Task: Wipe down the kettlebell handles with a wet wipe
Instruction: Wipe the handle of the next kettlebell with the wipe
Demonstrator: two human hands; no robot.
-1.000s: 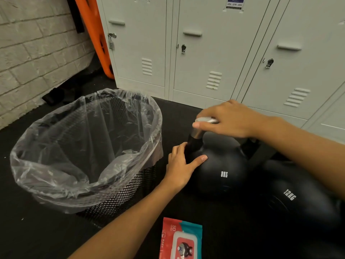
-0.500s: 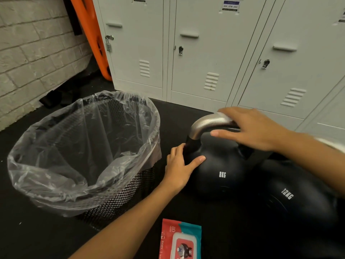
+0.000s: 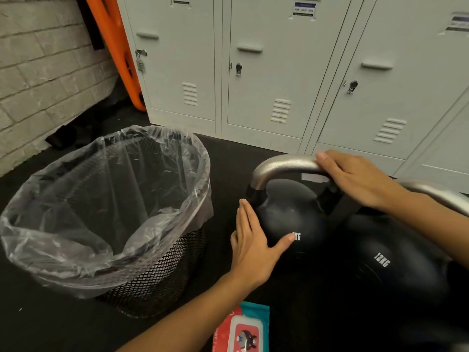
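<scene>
1. Since the earlier frames the right hand (image 3: 355, 179) has slid rightward along the steel handle (image 3: 284, 165), off the left bend and over to the right end; more bare metal shows now. The left hand (image 3: 253, 240) has barely shifted.
2. Far left: mesh bin (image 3: 162, 270) w/ clear liner (image 3: 76, 224), standing just beside the smaller kettlebell.
3. Left hand: fingers straight and together, thumb spread, palm flat vs. the left flank of the 8 kg kettlebell (image 3: 291, 219). Holds nothing, just steadies the bell.
4. Wipe pack (image 3: 241, 331) on the floor near the bottom edge, below the left forearm.
5. Handle's long axis runs left-right, arching over the bell. Right hand sits on its right half, fingers draped over the top, tips pointing left along the bar. A white scrap, prob. the wet wipe (image 3: 314, 177), peeks from under the palm; how tightly it's clamped I can't tell.
6. Key relation: the unwiped-looking stretch lies left of the right fingertips; right hand is nearer, so a stroke back left seems likely.
7. Far right: 12 kg kettlebell (image 3: 380, 262), touching or nearly touching the 8 kg one; its handle (image 3: 439, 196) passes behind the right forearm, apparently not yet reached.
</scene>
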